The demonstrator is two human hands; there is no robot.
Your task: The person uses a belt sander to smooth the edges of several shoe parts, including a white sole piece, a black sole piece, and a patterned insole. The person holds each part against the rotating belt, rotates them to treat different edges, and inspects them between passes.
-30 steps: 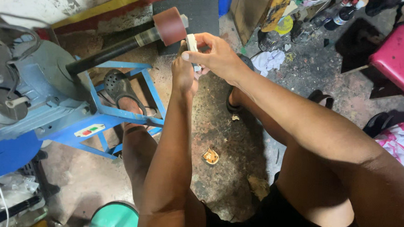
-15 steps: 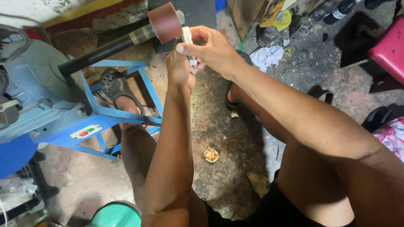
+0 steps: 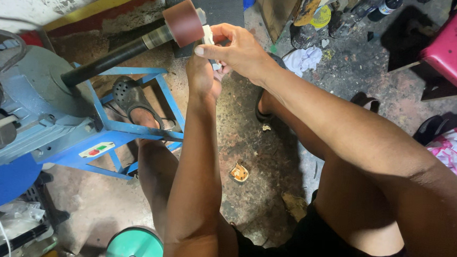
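Both hands (image 3: pixel 226 56) gripping white piece (image 3: pixel 208 36) against sanding drum (image 3: pixel 183 22)

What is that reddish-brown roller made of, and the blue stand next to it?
The reddish-brown cylindrical drum looks wrapped in sandpaper-like abrasive: matte and grainy, without shine. It sits on a black shaft, probably metal or rubber-covered. The blue angular frame seems to be painted steel, with thin straight bars and chipped, dusty paint. The small white piece in the hands looks like plastic or bone; I cannot tell which.

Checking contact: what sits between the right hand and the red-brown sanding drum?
Head view: a small white piece, pinched by the right hand and left hand, sits against the sanding drum.
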